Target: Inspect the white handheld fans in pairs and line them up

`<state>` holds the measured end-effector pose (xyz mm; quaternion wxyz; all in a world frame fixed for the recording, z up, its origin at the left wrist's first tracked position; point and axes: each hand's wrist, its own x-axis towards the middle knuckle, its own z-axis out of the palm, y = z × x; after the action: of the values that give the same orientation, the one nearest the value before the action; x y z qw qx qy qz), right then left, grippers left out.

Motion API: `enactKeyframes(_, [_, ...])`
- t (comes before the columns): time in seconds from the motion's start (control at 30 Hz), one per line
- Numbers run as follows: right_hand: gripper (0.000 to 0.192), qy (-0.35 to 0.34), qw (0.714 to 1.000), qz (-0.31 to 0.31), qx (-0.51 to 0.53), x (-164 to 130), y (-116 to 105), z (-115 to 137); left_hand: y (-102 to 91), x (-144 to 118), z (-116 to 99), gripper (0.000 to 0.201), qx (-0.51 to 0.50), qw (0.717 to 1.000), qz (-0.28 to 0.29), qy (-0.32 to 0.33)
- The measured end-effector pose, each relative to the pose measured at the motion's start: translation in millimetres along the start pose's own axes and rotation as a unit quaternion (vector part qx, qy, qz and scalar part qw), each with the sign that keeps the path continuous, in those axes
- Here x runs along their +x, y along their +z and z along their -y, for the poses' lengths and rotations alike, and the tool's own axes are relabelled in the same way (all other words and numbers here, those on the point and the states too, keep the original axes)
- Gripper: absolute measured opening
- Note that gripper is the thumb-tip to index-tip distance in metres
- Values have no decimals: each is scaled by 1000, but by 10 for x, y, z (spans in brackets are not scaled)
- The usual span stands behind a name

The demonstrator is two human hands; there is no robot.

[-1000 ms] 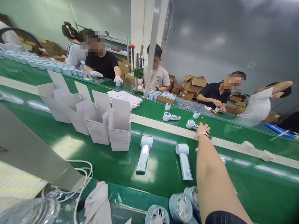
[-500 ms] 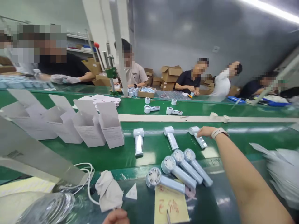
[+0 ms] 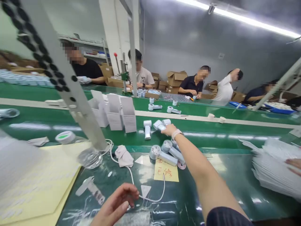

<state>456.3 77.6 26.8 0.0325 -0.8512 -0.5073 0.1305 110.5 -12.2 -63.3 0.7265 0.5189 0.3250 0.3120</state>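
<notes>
My right hand [image 3: 169, 129] reaches over the green belt, its fingers closed on a light-blue handheld fan [image 3: 166, 122]. A second handheld fan [image 3: 158, 124] lies tilted right against it, partly hidden by the fingers. Left of these lies another handheld fan [image 3: 147, 129] on the belt. Below my right forearm, several handheld fans [image 3: 168, 158] rest at the bench edge, some hidden by the arm. My left hand [image 3: 121, 201] hovers low over the bench, empty, fingers loosely curled and thumb apart. Near its fingertips are a white cable [image 3: 150, 200] and a triangular white piece [image 3: 145, 190].
White open boxes [image 3: 129, 117] stand on the belt. A slanted metal post [image 3: 82, 116] rises at left beside yellow sheets [image 3: 54, 175]. A yellow note [image 3: 166, 171] and a cloth [image 3: 124, 156] lie on the bench. White bags [image 3: 270, 163] are stacked right, near another person's hand [image 3: 293, 164]. Co-workers sit opposite.
My right hand has moved left with the rightmost fan, bringing it against its neighbour. My left hand has come further into view. The camera view has shifted, showing more of the left side.
</notes>
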Motion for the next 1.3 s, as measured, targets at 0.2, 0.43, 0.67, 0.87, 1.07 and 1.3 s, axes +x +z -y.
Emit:
enactKeyframes(0.2, [38, -235, 966, -31, 101, -1419, 443, 377, 374, 330, 53, 86, -163, 984, -33, 69])
enactKeyframes(0.43, [85, -178, 960, -81, 203, -2380, 1303, 351, 629, 180, 350, 69, -285, 958, -8, -4])
enactKeyframes(0.67, [37, -60, 948, -95, 298, -1953, 1433, -145, 175, 102, 301, 66, -318, 948, 17, -2])
enactKeyframes(0.87, [25, -101, 937, -28, 333, -2008, 1607, -5, 135, 261, 73, 69, -334, 942, 12, 45])
enactKeyframes(1.07, [25, -185, 810, 194, 522, -2339, 1418, 205, 306, 374, -48, 77, -335, 937, 2, 100])
enactKeyframes(1.3, [35, -170, 789, 100, 582, -2375, 1477, 511, 391, 384, -162, 80, -337, 935, -11, 109])
